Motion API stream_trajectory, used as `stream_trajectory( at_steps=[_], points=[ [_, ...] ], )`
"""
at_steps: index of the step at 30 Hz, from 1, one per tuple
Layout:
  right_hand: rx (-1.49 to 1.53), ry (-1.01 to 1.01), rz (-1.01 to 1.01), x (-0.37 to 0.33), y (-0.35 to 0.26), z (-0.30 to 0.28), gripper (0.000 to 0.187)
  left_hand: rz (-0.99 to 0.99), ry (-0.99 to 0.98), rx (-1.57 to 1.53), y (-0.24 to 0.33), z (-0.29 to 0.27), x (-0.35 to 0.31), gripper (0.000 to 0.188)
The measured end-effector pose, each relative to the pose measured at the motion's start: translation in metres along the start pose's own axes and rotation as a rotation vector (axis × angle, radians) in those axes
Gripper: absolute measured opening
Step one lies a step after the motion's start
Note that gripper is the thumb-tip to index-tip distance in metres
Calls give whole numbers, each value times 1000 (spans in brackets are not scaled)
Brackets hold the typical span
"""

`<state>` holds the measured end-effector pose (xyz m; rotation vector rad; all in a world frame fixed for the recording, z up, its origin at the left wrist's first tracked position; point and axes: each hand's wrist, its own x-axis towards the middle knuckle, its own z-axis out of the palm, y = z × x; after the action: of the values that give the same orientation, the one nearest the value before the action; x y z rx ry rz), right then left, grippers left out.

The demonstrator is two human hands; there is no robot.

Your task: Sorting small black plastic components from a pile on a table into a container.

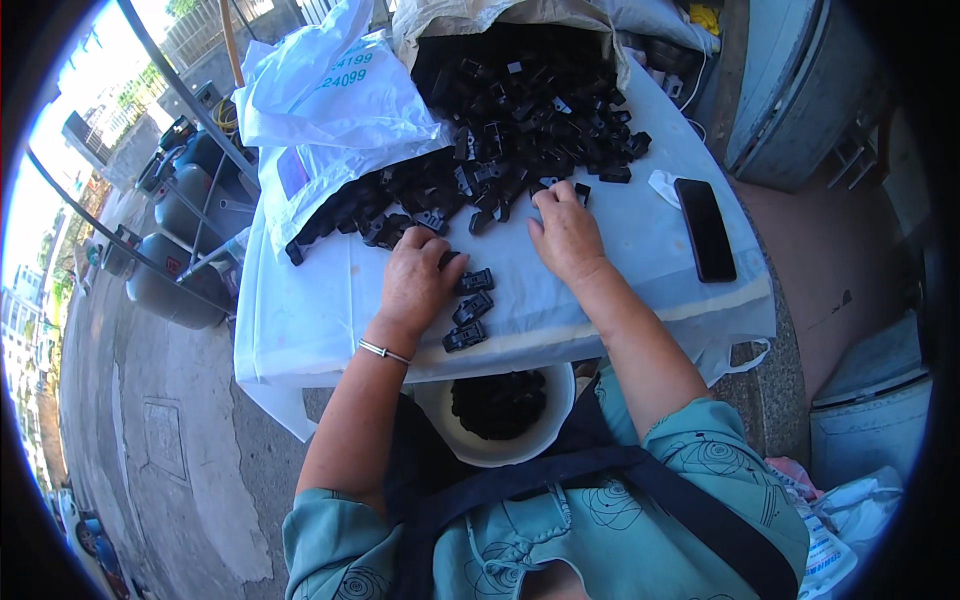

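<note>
Reaching across the white-covered counter (pixel 640 270), your left hand (pixel 420 275) and right hand (pixel 568 235) curl, fingers half bent, at the front margin of the heap of black parts (pixel 520 110); whether either grips one cannot be told. Three loose parts (pixel 472 308) form a short row beside your left wrist. Bare counter extends rightward to the phone (pixel 706 230), near the right edge. Below the front edge sits a bowl (pixel 505 453).

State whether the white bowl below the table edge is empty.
Not empty: a heap of black pieces lies inside the bowl.
</note>
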<state>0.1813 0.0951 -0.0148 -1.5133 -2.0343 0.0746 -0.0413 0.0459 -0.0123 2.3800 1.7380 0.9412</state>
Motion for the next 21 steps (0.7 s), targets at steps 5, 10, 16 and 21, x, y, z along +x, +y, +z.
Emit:
stream_trajectory(
  at_steps=[5,10,16,21],
  points=[
    [32,73,9,2,1,-10,32,196,53,-75,-3,3,-11,30],
    [-14,-29,18,2,2,-7,30,-21,-13,36,14,-8,-21,30],
    [317,13,-294,-17,-8,-4,27,112,-32,-92,9,-14,-23,25],
    [253,-85,-367,-24,-15,-16,31,29,-108,-321,7,-6,-23,27]
  ],
)
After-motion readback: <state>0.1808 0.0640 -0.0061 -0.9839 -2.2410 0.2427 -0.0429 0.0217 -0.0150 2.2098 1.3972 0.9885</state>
